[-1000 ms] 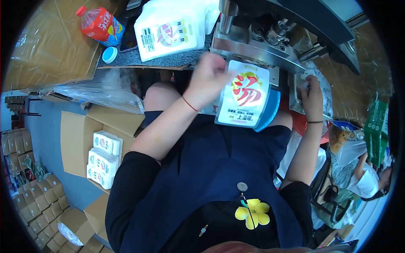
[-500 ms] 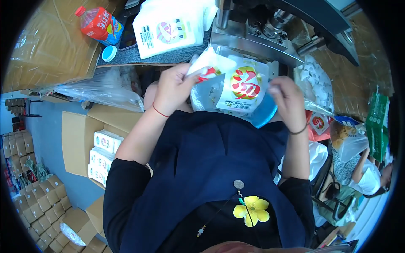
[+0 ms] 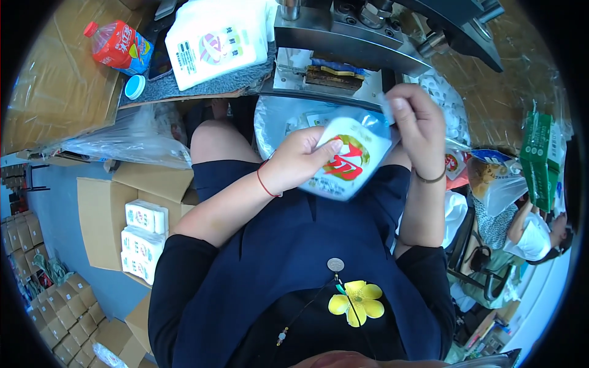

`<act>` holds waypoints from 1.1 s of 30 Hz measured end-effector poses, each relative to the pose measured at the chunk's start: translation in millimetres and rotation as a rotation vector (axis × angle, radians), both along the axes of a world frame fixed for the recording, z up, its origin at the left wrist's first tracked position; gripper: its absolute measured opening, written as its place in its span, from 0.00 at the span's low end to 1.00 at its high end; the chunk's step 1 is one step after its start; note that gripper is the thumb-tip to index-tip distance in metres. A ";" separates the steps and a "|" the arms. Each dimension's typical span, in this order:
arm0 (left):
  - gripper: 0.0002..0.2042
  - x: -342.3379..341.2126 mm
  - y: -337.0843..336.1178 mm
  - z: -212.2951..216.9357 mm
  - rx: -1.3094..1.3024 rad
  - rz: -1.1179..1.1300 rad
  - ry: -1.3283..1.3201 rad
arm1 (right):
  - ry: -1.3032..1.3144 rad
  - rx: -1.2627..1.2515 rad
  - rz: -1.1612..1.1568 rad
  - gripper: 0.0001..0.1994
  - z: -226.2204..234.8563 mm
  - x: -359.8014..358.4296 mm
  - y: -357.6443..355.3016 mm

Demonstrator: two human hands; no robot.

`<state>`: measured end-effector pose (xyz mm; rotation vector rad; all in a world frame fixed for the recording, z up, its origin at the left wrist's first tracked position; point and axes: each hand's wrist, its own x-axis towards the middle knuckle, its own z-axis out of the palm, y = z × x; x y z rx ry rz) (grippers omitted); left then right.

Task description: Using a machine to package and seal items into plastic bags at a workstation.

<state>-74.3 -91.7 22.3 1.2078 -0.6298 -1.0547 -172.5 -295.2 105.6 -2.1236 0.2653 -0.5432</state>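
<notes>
My left hand (image 3: 302, 158) is closed on a white plastic bag (image 3: 350, 165), its thumb on top. The bag, printed with a large red mark on a green ring, hangs over my lap. My right hand (image 3: 418, 122) is raised at the bag's upper right, its thumb and fingers pinched on a translucent bit of plastic film (image 3: 387, 110). Whether this bit joins the bag cannot be told. Just beyond my hands, a metal press (image 3: 362, 46) stands with a die block (image 3: 334, 75) beneath its beam. A bin liner (image 3: 270, 119) with plastic inside sits between my knees.
At the back left, a stack of white bags (image 3: 215, 46) lies on a grey cloth beside a red drink bottle (image 3: 119, 47) and a blue-white cap (image 3: 134, 87). An open carton (image 3: 98, 224) holds white packs. White scraps (image 3: 448, 101) fill a bag at right; another person (image 3: 531, 236) sits beyond.
My left hand has moved right and down, bringing the printed bag over my lap. My right hand has risen slightly. The press's die block and the liner have come into clearer view.
</notes>
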 end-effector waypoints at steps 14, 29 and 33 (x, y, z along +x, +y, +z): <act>0.14 -1.1 -9.7 3.7 0.087 -0.209 0.253 | 0.148 -0.450 0.193 0.11 -0.4 -2.1 -31.2; 0.28 95.7 -8.3 -11.2 0.189 0.565 -0.496 | 0.227 -0.617 -0.224 0.13 -69.8 -23.7 -118.8; 0.35 155.8 36.1 -15.0 0.717 0.592 -1.794 | 0.191 -0.586 -0.294 0.11 -52.1 -32.3 -101.9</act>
